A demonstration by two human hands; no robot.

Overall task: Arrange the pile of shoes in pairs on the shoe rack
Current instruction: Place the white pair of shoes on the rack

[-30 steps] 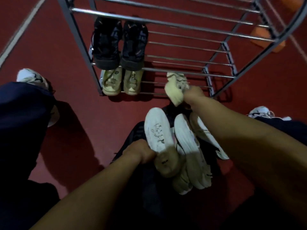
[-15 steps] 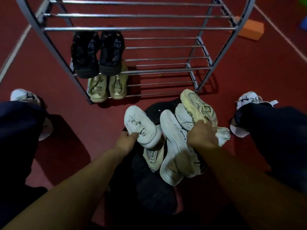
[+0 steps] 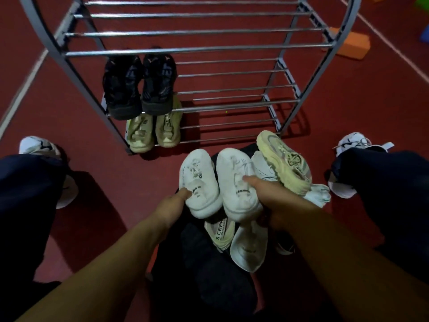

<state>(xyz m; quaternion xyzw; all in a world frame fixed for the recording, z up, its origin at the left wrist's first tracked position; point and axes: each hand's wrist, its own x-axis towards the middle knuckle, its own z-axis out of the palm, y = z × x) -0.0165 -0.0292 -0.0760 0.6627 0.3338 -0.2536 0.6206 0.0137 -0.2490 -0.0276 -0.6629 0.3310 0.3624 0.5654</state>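
The red floor (image 3: 58, 94) takes up most of the room, with a pale line running along each side of it and wide bare stretches left and right of the metal shoe rack (image 3: 192, 48). The rack stands straight ahead, its curved side posts framing long horizontal bars; the whole right part of every tier is free. A black pair (image 3: 139, 84) sits at the left end of a middle tier, heels at the front bar, and a cream pair (image 3: 153, 131) sits side by side just beneath it on the lowest tier, hard against the left post. An orange block (image 3: 351, 44) lies on the floor beyond the rack's right edge. The person's dark trouser legs (image 3: 27, 194) spread wide, closing in the pile of shoes (image 3: 246, 242) between them, just short of the rack's front. The left hand (image 3: 173, 205) grips the heel of one white shoe (image 3: 199, 182), thumb pressed on top, the other fingers hidden beneath. The right hand (image 3: 276, 201) clasps the matching white shoe (image 3: 236, 182) beside it, thumb across the laces. A yellowish sneaker (image 3: 284, 161) rests tilted at the pile's right edge.
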